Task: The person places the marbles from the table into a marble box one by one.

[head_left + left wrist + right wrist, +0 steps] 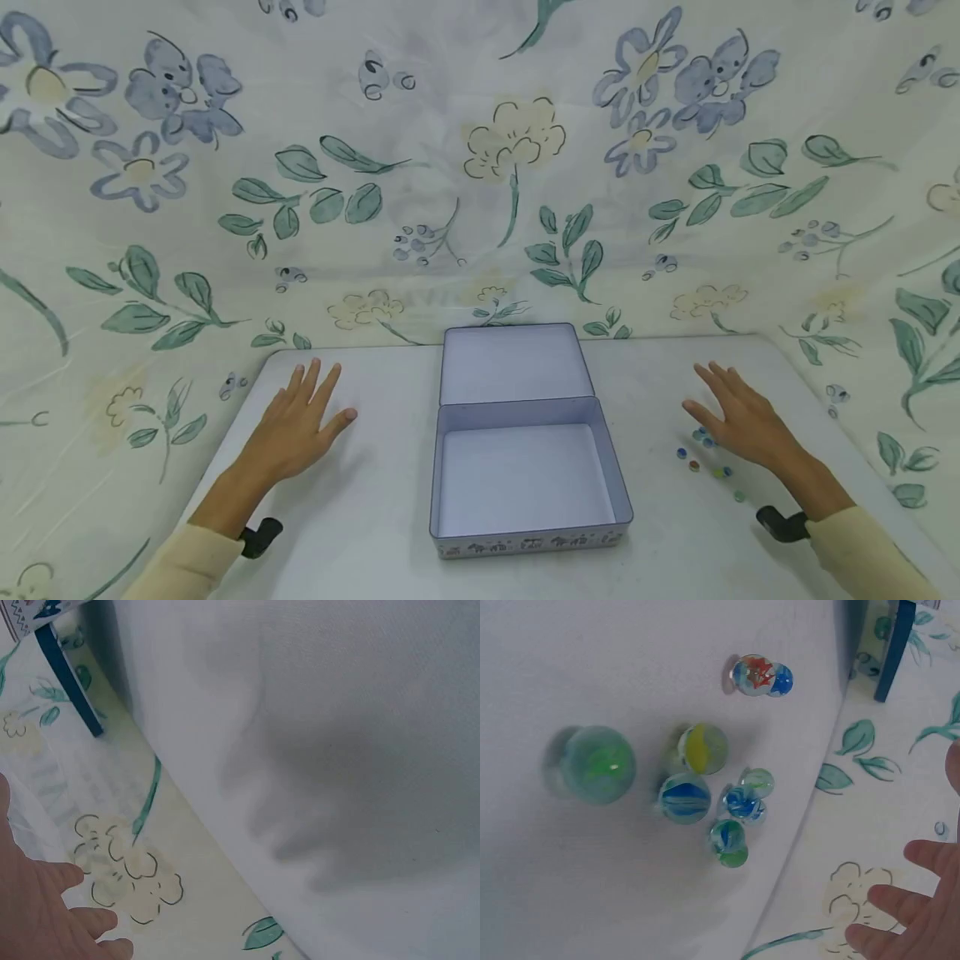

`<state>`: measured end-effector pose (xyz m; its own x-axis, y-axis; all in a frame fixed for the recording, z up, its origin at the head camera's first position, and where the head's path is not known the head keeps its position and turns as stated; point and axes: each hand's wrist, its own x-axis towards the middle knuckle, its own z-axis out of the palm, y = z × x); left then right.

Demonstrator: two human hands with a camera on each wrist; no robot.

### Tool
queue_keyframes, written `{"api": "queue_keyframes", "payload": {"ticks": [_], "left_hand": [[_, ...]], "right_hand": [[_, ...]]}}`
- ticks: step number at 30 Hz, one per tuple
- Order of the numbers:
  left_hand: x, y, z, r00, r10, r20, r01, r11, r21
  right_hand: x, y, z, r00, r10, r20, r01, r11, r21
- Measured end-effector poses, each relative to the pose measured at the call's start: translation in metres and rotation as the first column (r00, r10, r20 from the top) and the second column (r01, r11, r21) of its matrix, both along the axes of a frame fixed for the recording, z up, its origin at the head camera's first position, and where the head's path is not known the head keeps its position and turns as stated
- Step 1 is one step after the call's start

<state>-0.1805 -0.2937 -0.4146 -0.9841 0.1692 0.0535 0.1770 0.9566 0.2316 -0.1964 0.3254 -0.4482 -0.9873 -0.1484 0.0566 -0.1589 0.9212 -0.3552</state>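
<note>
A metal box (531,546) with its hinged lid (516,364) laid back stands in the middle of the white table, its inside bare. To its left hovers my left hand (294,433), fingers spread and holding nothing, its shadow on the table. On the other side my right hand (750,423) is held with straight fingers above several glass marbles (694,466). In the right wrist view a green marble (600,765) lies nearest, with a yellow marble (703,749) and a blue-striped marble (685,799) beside it.
Floral cloth (420,208) hangs behind the table (360,533) and shows along both its sides. A dark wrist strap piece (262,537) sits on the left wrist and another dark piece (782,524) on the right. The box's raised lid stands near the table's back edge.
</note>
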Motion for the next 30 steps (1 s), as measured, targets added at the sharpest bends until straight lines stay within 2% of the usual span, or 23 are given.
{"api": "queue_keyframes", "payload": {"ticks": [9,15,22,27,30], "left_hand": [[0.007,0.012,-0.002,1.000,-0.023,-0.011,0.023,0.999,-0.024],[0.011,0.022,-0.005,0.999,-0.048,0.001,0.048,0.999,-0.011],[0.016,0.034,-0.009,0.994,-0.110,0.008,0.109,0.991,0.072],[0.017,0.040,-0.012,0.993,-0.116,0.023,0.111,0.979,0.172],[0.017,0.044,-0.015,0.991,-0.133,0.030,0.123,0.965,0.230]], "right_hand": [[0.007,0.004,-0.005,0.999,0.023,-0.028,-0.021,0.999,0.045],[0.013,0.009,-0.006,1.000,0.028,-0.012,-0.027,0.997,0.066],[0.017,0.017,-0.009,1.000,0.013,0.017,-0.014,0.999,0.043],[0.019,0.023,-0.012,1.000,0.008,0.015,-0.007,0.999,-0.046],[0.020,0.028,-0.016,0.999,0.015,-0.034,-0.019,0.993,-0.114]]}}
